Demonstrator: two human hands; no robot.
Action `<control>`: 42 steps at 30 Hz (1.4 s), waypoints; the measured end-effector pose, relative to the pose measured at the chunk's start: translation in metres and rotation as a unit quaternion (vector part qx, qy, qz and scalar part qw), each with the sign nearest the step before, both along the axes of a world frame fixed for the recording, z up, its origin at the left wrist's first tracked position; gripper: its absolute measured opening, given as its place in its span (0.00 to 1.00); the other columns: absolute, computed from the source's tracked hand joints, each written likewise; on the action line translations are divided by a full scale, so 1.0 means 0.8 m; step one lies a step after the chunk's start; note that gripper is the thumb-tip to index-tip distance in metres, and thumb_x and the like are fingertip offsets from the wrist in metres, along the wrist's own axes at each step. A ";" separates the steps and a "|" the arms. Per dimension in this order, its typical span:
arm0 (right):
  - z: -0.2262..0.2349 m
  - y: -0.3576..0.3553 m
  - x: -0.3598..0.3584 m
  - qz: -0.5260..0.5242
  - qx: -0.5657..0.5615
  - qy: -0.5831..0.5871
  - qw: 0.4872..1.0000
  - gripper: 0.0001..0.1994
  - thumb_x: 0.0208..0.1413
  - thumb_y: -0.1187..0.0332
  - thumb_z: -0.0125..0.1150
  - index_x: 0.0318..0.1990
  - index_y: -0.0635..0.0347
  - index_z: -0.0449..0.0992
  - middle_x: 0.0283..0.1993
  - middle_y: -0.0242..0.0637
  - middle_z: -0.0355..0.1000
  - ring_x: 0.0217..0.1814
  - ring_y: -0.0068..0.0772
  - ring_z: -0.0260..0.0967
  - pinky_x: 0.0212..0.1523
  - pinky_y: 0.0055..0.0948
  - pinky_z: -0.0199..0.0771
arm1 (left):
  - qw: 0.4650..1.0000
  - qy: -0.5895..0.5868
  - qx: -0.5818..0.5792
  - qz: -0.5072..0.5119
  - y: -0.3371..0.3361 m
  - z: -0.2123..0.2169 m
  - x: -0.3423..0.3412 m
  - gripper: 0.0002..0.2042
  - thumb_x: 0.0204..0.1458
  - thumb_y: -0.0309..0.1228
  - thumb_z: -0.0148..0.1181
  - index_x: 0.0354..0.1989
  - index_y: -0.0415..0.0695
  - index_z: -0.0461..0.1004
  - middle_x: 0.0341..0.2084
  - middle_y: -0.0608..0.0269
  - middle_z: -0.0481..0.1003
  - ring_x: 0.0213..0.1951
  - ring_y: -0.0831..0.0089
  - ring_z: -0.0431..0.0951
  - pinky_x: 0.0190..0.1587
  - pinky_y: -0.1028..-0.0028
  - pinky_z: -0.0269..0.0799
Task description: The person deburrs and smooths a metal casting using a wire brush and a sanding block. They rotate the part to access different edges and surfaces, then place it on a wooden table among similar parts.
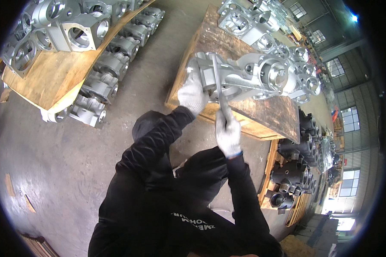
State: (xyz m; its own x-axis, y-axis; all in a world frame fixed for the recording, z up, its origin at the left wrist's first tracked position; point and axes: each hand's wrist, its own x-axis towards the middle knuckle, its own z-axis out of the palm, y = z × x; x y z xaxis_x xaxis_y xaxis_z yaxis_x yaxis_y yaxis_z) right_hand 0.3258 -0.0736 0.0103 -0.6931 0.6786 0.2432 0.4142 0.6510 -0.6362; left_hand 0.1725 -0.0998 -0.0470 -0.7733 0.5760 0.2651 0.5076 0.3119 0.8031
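Gripping one end of a long grey metal bar (220, 92) in the gloved right hand (228, 135), with fist wrapped snugly around it. Holding the bar across the left part of a silver casting (246, 81); can't tell exact contact. Bracing that casting's left end with the gloved left hand (193, 94), apart from the right; can't tell if clamped or just pressing, with fingers partly hidden. Could skid off the curved metal from pushing at a poor angle, then run into the left glove, very near the bar. Could scrape or pinch fingers there. Could rock or swivel the casting from one-sided force, with no clamp visible. Could even tip it off the wooden bench (278, 113), lying on top near the edge. Could bump other silver castings (254, 32) crowded farther along from a hard shove. Could drop the bar onto the concrete floor (73, 158) from a slack glove grip. Farther out, could catch a leg on stepping sideways: left, against the loaded wooden platform (58, 85); right, against dark castings (291, 171) on a pallet (298, 210).
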 end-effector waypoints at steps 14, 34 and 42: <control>0.024 0.001 0.000 0.061 0.372 -0.093 0.922 0.28 0.63 0.66 0.64 0.71 0.35 0.72 0.20 0.39 0.74 0.16 0.37 0.72 0.20 0.35 0.74 | 0.997 -0.028 0.066 -0.003 0.001 -0.011 -0.001 0.32 0.45 0.31 0.72 0.56 0.33 0.64 0.43 0.40 0.78 0.44 0.44 0.82 0.43 0.53 0.80; 0.048 0.033 0.100 0.026 0.102 0.017 0.994 0.19 0.68 0.68 0.62 0.65 0.57 0.76 0.46 0.49 0.83 0.43 0.32 0.83 0.45 0.33 0.81 | 0.963 0.068 0.261 0.022 -0.070 -0.020 0.052 0.48 0.44 0.34 0.80 0.70 0.32 0.55 0.59 0.37 0.67 0.56 0.43 0.73 0.63 0.54 0.70; 0.171 0.049 0.142 -0.076 -0.200 -0.166 0.963 0.17 0.72 0.64 0.56 0.61 0.63 0.78 0.25 0.32 0.72 0.22 0.20 0.70 0.24 0.25 0.70 | 0.908 -0.242 0.258 -0.227 0.086 0.035 0.130 0.30 0.75 0.53 0.38 0.38 0.37 0.75 0.22 0.55 0.73 0.27 0.65 0.76 0.35 0.63 0.72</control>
